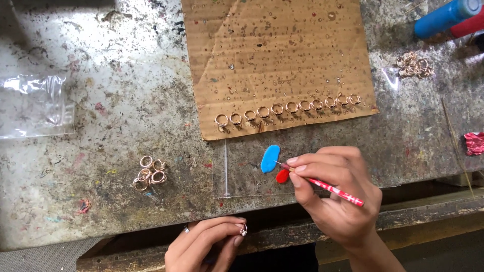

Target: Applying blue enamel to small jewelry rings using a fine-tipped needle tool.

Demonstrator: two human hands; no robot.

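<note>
Dipping red stick (right hand) into blue paint; left hand pinching ring, probably.

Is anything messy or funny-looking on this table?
Yes. The cardboard sheet is creased and speckled with small spots, and its row of rings runs slightly slanted. The worktable is stained with old paint. The blue blob and red blob look placed, not spilled.

workbench, paint-stained | cardboard sheet | loose rings | plastic bag
</note>
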